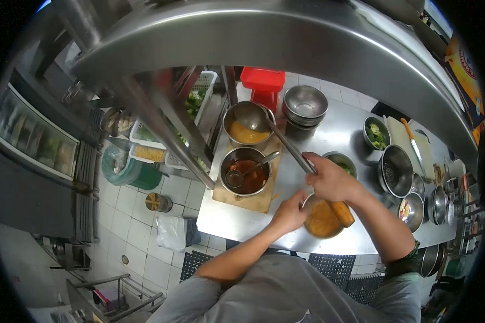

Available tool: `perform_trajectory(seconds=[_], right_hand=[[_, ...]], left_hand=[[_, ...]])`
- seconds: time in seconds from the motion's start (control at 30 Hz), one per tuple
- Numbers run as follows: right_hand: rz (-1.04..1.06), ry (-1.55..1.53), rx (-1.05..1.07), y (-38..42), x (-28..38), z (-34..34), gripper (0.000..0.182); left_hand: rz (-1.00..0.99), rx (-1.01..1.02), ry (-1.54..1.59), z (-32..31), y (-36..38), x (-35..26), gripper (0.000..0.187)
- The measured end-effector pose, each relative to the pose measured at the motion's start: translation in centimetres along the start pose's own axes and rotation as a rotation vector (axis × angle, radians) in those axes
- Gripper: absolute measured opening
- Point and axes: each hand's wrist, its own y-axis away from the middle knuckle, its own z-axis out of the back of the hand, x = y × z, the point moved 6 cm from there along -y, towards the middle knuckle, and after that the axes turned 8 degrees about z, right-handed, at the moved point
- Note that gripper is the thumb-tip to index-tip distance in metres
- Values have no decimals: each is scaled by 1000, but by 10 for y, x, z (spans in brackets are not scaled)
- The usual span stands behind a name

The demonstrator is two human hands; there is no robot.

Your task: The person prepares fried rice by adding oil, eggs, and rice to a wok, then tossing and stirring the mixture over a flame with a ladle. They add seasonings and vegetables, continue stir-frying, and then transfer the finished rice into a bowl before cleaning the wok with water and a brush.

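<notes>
Steadied at its rim by the clenched left hand point(289, 213), a liquid-filled bowl point(321, 219) at the counter's point(237, 218) near edge seems slippery, while the long rigid ladle point(291, 148) is gripped mid-handle by the right hand point(328, 180).

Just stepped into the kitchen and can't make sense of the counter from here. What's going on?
A person stands at a steel counter. Their right hand grips a long ladle whose cup sits in the pot of yellow liquid. Their left hand rests on the rim of a bowl holding orange-yellow sauce, right at the counter's near edge. Beside it, on a wooden board, a second pot of reddish broth holds its own small ladle. Stacked empty bowls and bowls of greens stand further along.
</notes>
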Motion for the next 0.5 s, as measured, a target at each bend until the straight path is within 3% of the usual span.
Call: perform_trajectory(seconds=[0.2,0.4,0.43,0.5], right_hand=[[-271,45,142,-18,10,11,64],[-494,-441,210,-38,15,26,38],[-507,-514,188,-41,16,26,21],[-516,-730,181,-38,28,23,14]], left_hand=[[-58,11,-99,7,15,86,19],[47,26,-30,56,44,107,21],[158,67,112,65,59,89,21],[161,48,138,77,69,91,22]])
